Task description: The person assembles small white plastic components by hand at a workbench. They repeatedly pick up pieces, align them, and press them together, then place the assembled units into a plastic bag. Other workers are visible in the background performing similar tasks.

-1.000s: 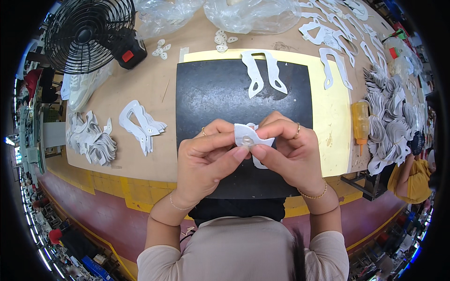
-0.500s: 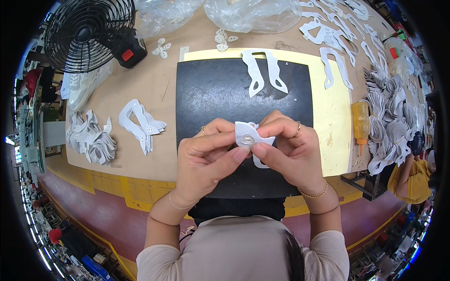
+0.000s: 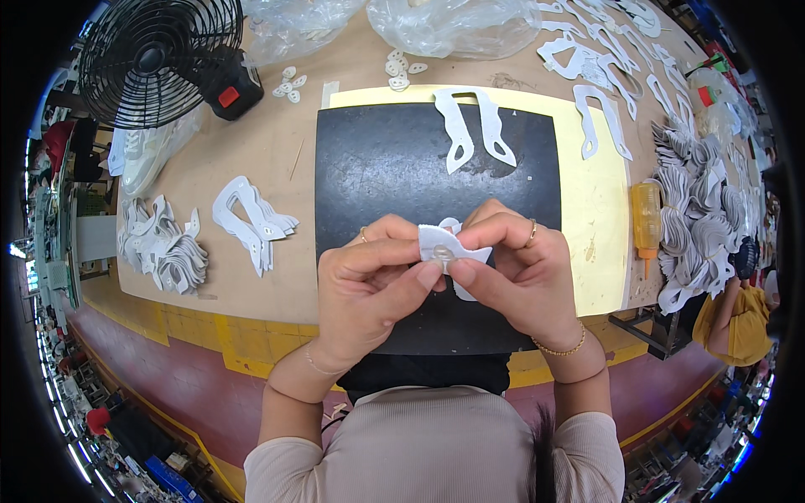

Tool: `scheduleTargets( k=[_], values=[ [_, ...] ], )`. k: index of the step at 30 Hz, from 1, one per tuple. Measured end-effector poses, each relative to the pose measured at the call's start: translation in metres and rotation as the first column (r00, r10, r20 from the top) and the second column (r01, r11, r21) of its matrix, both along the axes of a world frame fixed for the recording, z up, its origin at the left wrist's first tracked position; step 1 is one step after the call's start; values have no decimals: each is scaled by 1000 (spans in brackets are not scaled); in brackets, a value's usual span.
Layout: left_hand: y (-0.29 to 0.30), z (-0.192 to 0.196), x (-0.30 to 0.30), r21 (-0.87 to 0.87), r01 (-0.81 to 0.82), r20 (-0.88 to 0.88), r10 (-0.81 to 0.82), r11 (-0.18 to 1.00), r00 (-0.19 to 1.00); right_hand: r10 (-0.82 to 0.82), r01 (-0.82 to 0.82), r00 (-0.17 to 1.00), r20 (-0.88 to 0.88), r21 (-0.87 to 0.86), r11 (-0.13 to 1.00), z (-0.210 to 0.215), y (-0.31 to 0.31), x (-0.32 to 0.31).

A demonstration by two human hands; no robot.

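Observation:
Both my hands are raised over a black mat (image 3: pixel 386 159) and pinch one small white cut-out piece (image 3: pixel 444 245) between them. My left hand (image 3: pixel 369 281) grips its left side with thumb and fingers. My right hand (image 3: pixel 511 268), with a ring and a thin bracelet, grips its right side. The thumbs meet at a small round spot on the piece. A white U-shaped cut-out (image 3: pixel 471 126) lies flat at the far edge of the mat.
A yellow sheet (image 3: pixel 591 201) lies under the mat. Stacks of white cut-outs sit left (image 3: pixel 163 247), (image 3: pixel 251 220) and right (image 3: pixel 696 226). A glue bottle (image 3: pixel 646 220), a black fan (image 3: pixel 163 52) and clear bags (image 3: pixel 453 21) stand around. Another person in yellow (image 3: pixel 738 318) is at the right.

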State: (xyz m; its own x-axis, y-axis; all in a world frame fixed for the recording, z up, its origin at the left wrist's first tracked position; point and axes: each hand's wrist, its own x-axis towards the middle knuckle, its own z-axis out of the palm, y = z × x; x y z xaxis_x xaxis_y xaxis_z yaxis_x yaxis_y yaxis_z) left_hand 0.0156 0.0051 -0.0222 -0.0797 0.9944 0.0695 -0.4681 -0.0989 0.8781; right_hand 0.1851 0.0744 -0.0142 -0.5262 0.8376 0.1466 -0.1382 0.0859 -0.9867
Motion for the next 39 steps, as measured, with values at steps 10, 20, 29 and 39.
scheduleTargets(
  k=[10,20,29,39],
  values=[
    [6,15,-13,-111,104,-172,-122,988,977,-17,26,999,51,-177,984,8,-1,4],
    [7,14,-17,-107,125,-151,-141,986,978,60,-54,994,90,-64,996,8,0,5],
    [6,13,-17,-111,102,-181,-121,989,976,55,-55,989,137,-7,998,7,0,5],
    [6,10,-7,-53,17,-200,-27,998,979,-52,44,989,140,60,997,3,-1,2]
  ],
)
